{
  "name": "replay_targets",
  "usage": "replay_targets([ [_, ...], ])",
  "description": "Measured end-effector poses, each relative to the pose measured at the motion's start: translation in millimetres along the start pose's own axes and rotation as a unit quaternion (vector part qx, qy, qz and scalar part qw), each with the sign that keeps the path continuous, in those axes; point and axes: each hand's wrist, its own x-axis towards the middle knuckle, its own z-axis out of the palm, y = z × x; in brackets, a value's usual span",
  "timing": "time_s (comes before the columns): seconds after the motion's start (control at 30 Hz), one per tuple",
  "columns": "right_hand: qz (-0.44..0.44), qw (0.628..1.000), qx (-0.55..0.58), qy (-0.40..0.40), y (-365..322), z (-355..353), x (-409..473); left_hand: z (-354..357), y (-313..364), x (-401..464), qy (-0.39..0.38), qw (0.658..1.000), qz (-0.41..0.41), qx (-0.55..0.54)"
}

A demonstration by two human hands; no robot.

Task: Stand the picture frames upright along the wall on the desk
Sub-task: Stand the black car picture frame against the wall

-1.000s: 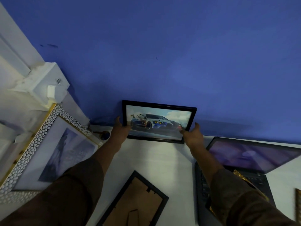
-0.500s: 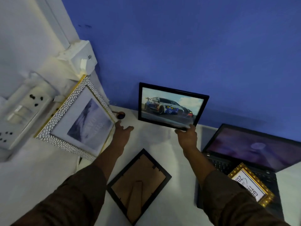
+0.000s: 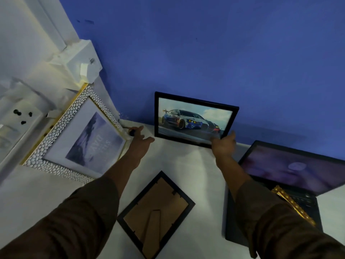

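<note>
Right now we had the car-picture frame (image 3: 195,119) in our right hand (image 3: 223,144), pinched at its lower right corner, thumb on the glass side. It sat up against the blue wall (image 3: 224,53), tilted, with its bottom edge at or just above the table (image 3: 186,165); we could not tell whether it touched. Our left hand (image 3: 139,144) was off the frame, fingers loosely spread, hovering near its lower left corner and close to a small dark object (image 3: 131,132) by the wall.

Step in hand, as we judged it: seating this frame upright along the wall. Next move called for levelling the bottom edge on the table, leaning the top back on the wall, then letting go slowly so it would not slide.

Still to do: the black frame (image 3: 156,212) lay face down, stand showing, near us. A gold-edged frame (image 3: 295,206) lay on the laptop (image 3: 291,169). The pebble-bordered frame (image 3: 78,139) leaned at the left corner.

White table, dim room, white side wall with a socket plate (image 3: 18,116).
</note>
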Motion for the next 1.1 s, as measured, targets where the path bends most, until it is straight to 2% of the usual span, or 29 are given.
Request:
replay_targets([
  [0.2,0.004,1.0,0.021,0.019,-2.8,15.5,31.9,22.7,43.7,55.9,-0.045,0.999,0.015,0.017],
  [0.43,-0.009,0.998,0.029,0.06,-4.6,18.0,44.6,32.5,47.9,75.0,-0.088,0.995,0.04,-0.014],
  [0.67,-0.006,0.998,0.016,0.053,-1.5,20.2,46.4,35.0,45.5,76.1,-0.079,0.995,0.05,-0.015],
  [0.77,0.038,0.998,0.012,0.05,-4.3,16.3,40.2,37.9,41.7,73.6,-0.064,0.997,0.037,-0.03],
  [0.93,0.087,0.996,0.019,0.003,9.2,15.9,11.8,32.1,28.7,61.3,-0.036,0.998,0.006,-0.047],
  [1.1,0.058,0.989,-0.005,-0.136,18.4,33.9,-22.8,7.1,-3.6,12.4,0.016,0.999,-0.013,-0.043],
])
